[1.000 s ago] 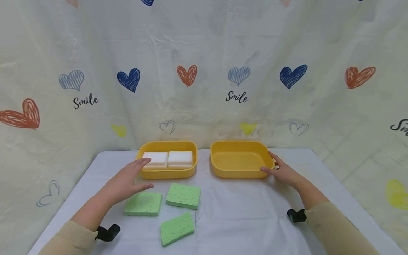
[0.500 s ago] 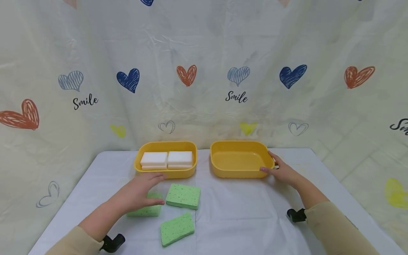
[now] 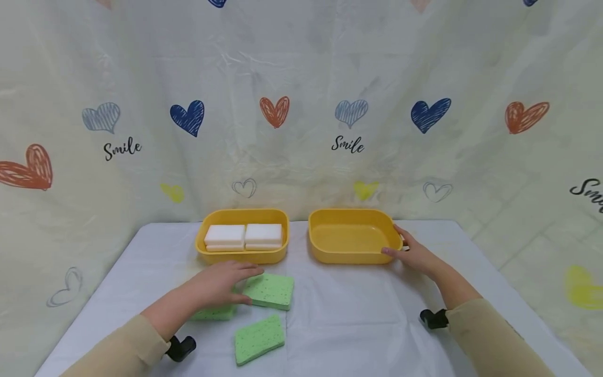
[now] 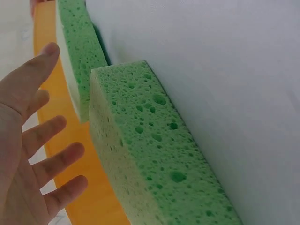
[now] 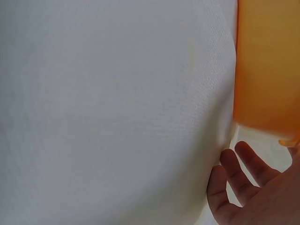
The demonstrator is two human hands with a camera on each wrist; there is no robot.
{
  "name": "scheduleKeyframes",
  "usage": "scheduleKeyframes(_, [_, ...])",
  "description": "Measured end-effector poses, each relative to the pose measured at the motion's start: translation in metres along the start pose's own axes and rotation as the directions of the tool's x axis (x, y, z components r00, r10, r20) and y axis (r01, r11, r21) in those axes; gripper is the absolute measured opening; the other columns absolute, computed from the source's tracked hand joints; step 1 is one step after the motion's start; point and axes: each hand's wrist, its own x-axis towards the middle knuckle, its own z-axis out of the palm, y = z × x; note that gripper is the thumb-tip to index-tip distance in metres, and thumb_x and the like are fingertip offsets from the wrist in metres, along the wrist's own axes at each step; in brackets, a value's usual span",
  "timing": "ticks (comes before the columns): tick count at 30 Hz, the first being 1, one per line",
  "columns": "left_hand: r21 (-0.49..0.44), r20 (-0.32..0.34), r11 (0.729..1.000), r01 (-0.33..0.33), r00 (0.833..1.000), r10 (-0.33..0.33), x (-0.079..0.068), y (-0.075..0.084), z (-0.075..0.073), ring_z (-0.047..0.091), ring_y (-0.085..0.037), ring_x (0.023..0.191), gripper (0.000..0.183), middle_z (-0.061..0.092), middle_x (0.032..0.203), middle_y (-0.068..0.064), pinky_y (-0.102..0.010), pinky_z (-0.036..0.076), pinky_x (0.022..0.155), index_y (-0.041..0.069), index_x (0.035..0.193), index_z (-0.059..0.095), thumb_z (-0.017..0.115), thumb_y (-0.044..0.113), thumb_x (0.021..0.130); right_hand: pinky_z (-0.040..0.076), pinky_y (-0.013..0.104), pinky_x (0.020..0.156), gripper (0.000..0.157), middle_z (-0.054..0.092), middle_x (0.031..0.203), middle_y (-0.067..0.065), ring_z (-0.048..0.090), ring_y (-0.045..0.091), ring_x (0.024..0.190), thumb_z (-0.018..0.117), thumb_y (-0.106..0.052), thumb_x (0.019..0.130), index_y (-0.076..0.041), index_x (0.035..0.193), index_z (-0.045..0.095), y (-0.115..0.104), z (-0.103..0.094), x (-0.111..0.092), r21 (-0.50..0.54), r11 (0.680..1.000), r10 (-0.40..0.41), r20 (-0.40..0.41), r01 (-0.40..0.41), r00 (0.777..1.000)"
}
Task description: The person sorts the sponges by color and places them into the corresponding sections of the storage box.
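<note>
My left hand [image 3: 221, 285], fingers spread and holding nothing, hovers over the green sponges. In the head view it partly covers the left sponge [image 3: 214, 313] and reaches the edge of the back sponge [image 3: 270, 290]. A third green sponge [image 3: 259, 339] lies nearer the front. In the left wrist view the fingers stand apart from the near sponge [image 4: 145, 136]. My right hand [image 3: 416, 255] holds the right end of a yellow tub [image 3: 355, 257], thumb on its rim; its other fingers [image 5: 239, 176] hang below and beside the tub in the right wrist view.
A second yellow tub [image 3: 242, 256] stands at the back left with white sponge blocks [image 3: 264, 235] side by side in it. White cloth covers the table [image 3: 348, 324]. A curtain [image 3: 311, 63] printed with hearts hangs right behind both tubs.
My left hand has moved from the left tub toward the front and right, over the green sponges. The right hand stays at the right tub.
</note>
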Motion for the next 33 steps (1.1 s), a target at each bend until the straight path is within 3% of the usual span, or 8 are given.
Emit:
scheduleKeyframes(17, [-0.048, 0.13, 0.998, 0.026, 0.991, -0.019, 0.012, 0.003, -0.005, 0.044, -0.027, 0.137, 0.069, 0.047, 0.15, 0.004, -0.05, 0.034, 0.112, 0.038, 0.146, 0.049, 0.075, 0.051, 0.083, 0.024, 0.071, 0.106, 0.127, 0.019, 0.154, 0.032, 0.03, 0.051, 0.132, 0.065, -0.079, 0.071, -0.025, 0.16, -0.007, 0.002, 0.002, 0.003, 0.023, 1.0, 0.002, -0.009, -0.002, 1.0])
scheduleKeyframes(25, [-0.063, 0.135, 0.998, 0.025, 0.991, -0.016, 0.014, 0.0, -0.003, 0.045, -0.029, 0.136, 0.068, 0.049, 0.149, 0.002, -0.053, 0.034, 0.111, 0.04, 0.144, 0.05, 0.076, 0.051, 0.082, 0.024, 0.072, 0.106, 0.124, 0.018, 0.154, 0.032, 0.028, 0.052, 0.132, 0.065, -0.077, 0.074, -0.025, 0.16, -0.007, 0.004, 0.001, 0.003, 0.018, 1.0, 0.0, -0.003, 0.0, 1.0])
scheduleKeyframes(33, [-0.051, 0.083, 0.999, -0.016, 0.996, 0.02, 0.015, -0.004, 0.001, 0.048, -0.028, 0.132, 0.064, 0.053, 0.145, 0.001, -0.051, 0.038, 0.109, 0.039, 0.142, 0.054, 0.075, 0.051, 0.083, 0.024, 0.071, 0.106, 0.121, 0.018, 0.154, 0.032, 0.028, 0.052, 0.132, 0.065, -0.074, 0.076, -0.025, 0.16, -0.006, 0.002, 0.001, 0.003, 0.012, 1.0, 0.011, -0.015, -0.011, 1.0])
